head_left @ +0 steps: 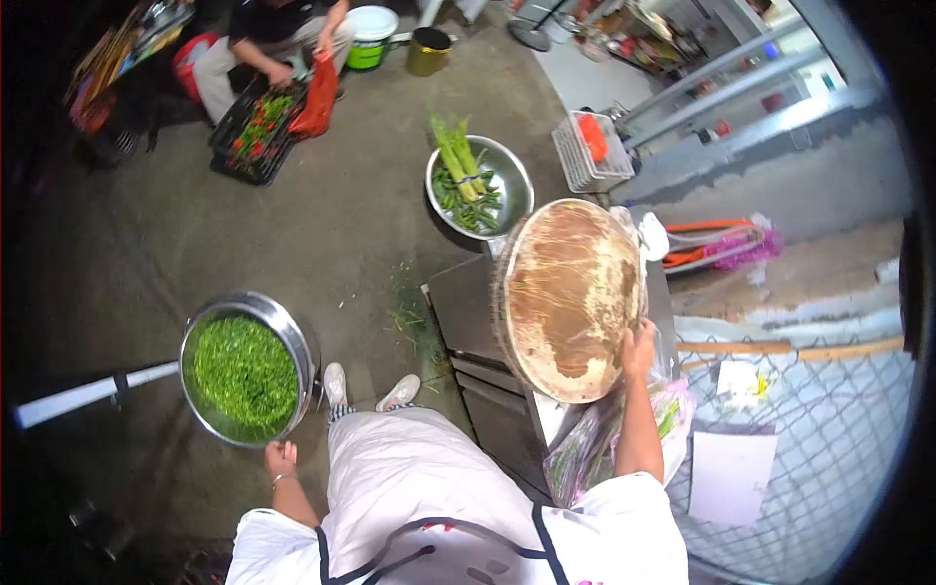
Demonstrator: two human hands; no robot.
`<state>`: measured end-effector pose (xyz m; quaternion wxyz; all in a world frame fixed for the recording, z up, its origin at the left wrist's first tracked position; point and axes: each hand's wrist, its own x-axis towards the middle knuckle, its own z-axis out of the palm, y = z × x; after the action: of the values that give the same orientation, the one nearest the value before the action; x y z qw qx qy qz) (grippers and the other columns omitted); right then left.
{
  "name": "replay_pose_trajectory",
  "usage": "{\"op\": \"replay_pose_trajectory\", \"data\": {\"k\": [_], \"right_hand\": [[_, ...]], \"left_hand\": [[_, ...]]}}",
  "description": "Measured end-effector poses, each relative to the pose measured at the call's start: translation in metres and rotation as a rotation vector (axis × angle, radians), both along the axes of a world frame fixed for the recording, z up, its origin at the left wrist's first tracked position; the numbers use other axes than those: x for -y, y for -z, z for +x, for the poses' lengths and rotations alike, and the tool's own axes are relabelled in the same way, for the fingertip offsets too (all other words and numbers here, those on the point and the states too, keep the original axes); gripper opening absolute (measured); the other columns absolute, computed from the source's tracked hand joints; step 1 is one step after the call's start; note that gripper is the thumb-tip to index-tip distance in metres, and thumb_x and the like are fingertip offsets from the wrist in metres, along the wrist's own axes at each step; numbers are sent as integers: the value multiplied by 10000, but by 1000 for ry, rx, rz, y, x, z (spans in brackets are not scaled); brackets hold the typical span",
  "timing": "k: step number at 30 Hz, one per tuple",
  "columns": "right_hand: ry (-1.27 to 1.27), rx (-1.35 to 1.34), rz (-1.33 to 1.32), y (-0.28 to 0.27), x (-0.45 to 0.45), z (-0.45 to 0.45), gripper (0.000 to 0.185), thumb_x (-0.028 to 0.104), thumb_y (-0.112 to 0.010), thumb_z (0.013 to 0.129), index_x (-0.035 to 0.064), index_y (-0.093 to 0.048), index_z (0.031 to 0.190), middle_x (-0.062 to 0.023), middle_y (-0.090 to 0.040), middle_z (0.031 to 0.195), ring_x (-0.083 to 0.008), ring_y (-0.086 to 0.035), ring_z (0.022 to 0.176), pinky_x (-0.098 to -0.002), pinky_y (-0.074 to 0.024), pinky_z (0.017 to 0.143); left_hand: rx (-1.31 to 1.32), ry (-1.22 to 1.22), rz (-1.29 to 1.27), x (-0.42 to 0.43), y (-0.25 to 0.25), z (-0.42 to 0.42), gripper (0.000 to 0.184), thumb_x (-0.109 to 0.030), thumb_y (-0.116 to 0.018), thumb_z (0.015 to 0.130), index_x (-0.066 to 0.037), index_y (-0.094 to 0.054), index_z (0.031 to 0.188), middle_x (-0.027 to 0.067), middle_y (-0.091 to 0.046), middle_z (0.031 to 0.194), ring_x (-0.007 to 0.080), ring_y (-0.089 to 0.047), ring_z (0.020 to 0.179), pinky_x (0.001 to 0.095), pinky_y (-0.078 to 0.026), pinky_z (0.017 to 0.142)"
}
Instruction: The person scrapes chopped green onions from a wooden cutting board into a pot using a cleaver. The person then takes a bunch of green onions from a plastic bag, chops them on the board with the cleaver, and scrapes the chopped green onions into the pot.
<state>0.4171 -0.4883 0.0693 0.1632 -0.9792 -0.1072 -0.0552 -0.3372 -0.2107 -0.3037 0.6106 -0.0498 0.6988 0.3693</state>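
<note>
My left hand [281, 456] is closed on the near rim of a round metal bowl [304, 343]. Finely chopped greens [246, 375] fill the bowl. On my other side, my right hand [639, 349] grips the right edge of a thick round wooden chopping board [561, 283]. The board is tilted, its worn face towards me, above or against a metal counter [478, 312]; whether it touches the counter I cannot tell. Beneath my right forearm lies a clear plastic bag [585, 458] with something green inside.
A metal basin [528, 185] with bundled stalks [458, 166] and green peppers stands beyond the counter. A white basket [575, 161] is beside it. At the far left, a seated person [268, 44] handles a red bag [317, 97] over a black crate [222, 156]. Wire mesh [829, 419] runs along the right.
</note>
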Motion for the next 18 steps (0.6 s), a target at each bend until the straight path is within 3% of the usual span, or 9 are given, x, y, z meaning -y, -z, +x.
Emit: {"op": "replay_pose_trajectory", "data": {"k": [3, 9, 14, 16, 17, 18], "right_hand": [[-118, 159, -85, 26, 13, 18, 550, 191, -695, 920, 97, -500, 1425, -179, -616, 1345, -384, -568, 1273, -440, -461, 1048], [-120, 126, -148, 35, 13, 53, 667, 182, -786, 863, 110, -461, 1441, -151, -594, 1344, -352, -578, 1239, -451, -464, 1041], [-108, -49, -66, 53, 27, 80, 638, 199, -766, 886, 100, -459, 1438, -168, -592, 1321, -368, -520, 1295, -482, -407, 1094], [-21, -42, -159, 22, 13, 67, 674, 209, -761, 879, 81, -437, 1456, -195, -577, 1330, -388, -487, 1321, -484, -377, 1125], [-119, 15, -88, 4, 8, 64, 660, 210, -757, 877, 71, -453, 1447, -205, -572, 1330, -397, -465, 1340, -490, -360, 1139], [-208, 75, -20, -19, 3, 60, 647, 211, -753, 876, 61, -468, 1437, -216, -567, 1330, -406, -443, 1359, -497, -343, 1152]], "left_hand": [[-101, 46, -127, -36, -18, 12, 128, -166, -616, 870, -53, -595, 926, 94, -622, 1003, 319, -675, 1049, 460, -599, 880], [1, 259, 64, -99, -50, 73, 108, -128, -583, 883, -52, -605, 958, 85, -643, 999, 299, -699, 970, 433, -587, 908], [73, 462, 232, -122, -100, 168, 55, -98, -556, 898, -100, -553, 954, 76, -663, 997, 280, -689, 1010, 442, -589, 891], [92, 568, 237, -124, -115, 195, 63, -97, -545, 902, -108, -552, 964, 69, -659, 966, 277, -685, 1011, 454, -590, 867], [105, 631, 235, -125, -120, 210, 68, -97, -540, 903, -112, -551, 969, 66, -657, 951, 275, -683, 1011, 459, -591, 856], [76, 680, 206, -125, -124, 224, 71, -84, -533, 894, -108, -546, 959, 72, -643, 879, 264, -694, 913, 459, -590, 801]]}}
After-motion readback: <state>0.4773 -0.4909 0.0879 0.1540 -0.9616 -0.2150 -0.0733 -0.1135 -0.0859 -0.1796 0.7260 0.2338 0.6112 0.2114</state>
